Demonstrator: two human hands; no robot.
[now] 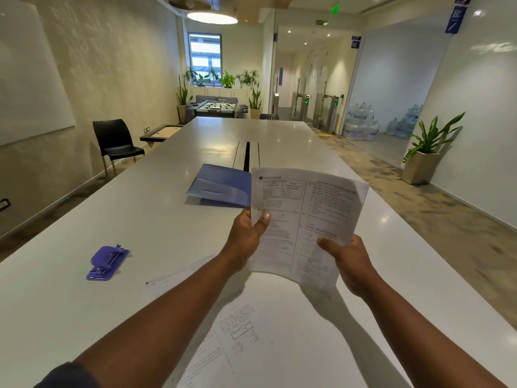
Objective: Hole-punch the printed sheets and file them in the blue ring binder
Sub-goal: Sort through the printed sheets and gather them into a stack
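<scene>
1. Table [84,289]: long, white, glossy; everything below sits on it or is held over it.
2. Loose sheets [251,345]: printed, lying flat at the near edge, partly under the forearms.
3. Held sheets [302,219]: printed, raised off the table, tilted, lower part blurred.
4. Binder [218,186]: blue, lying on the table beyond the held sheets, cover slightly lifted.
5. Left hand [246,239]: closed on the sheets' left edge, thumb on front.
6. Right hand [352,261]: closed on the lower right edge, thumb on front.
7. Hole punch [107,263]: purple, far left, well apart from both hands.
</scene>
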